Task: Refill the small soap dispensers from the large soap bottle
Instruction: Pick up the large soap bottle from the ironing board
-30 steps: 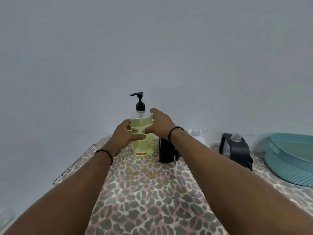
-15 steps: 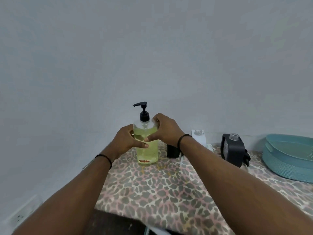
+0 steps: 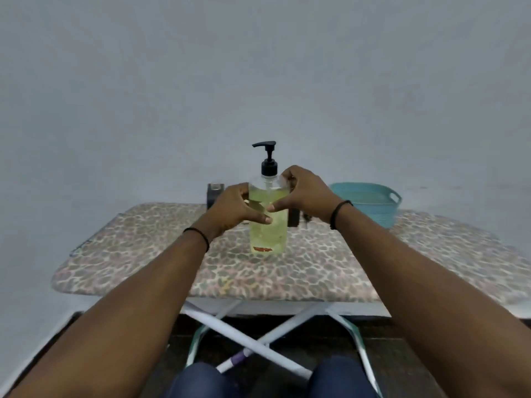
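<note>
In the head view the large soap bottle (image 3: 268,219) stands upright near the middle of the leopard-print board (image 3: 143,254), gripped from both sides: the left hand (image 3: 232,209) wraps its body with the thumb across the front, and the right hand (image 3: 304,193) curls round its shoulder just below the black pump (image 3: 267,159). A risk from here is that the bottle, likely slick and heavy with liquid, slips or tips as it is lifted or uncapped, spilling onto the fabric or knocking the small black dispenser (image 3: 215,193) just behind it. Compared with half a second ago the camera has drawn back, so the board's near edge and folding legs (image 3: 247,340) now show, the teal basket (image 3: 370,202) sits just right of the hands, and the bottle has come nearer the board's centre.
</note>
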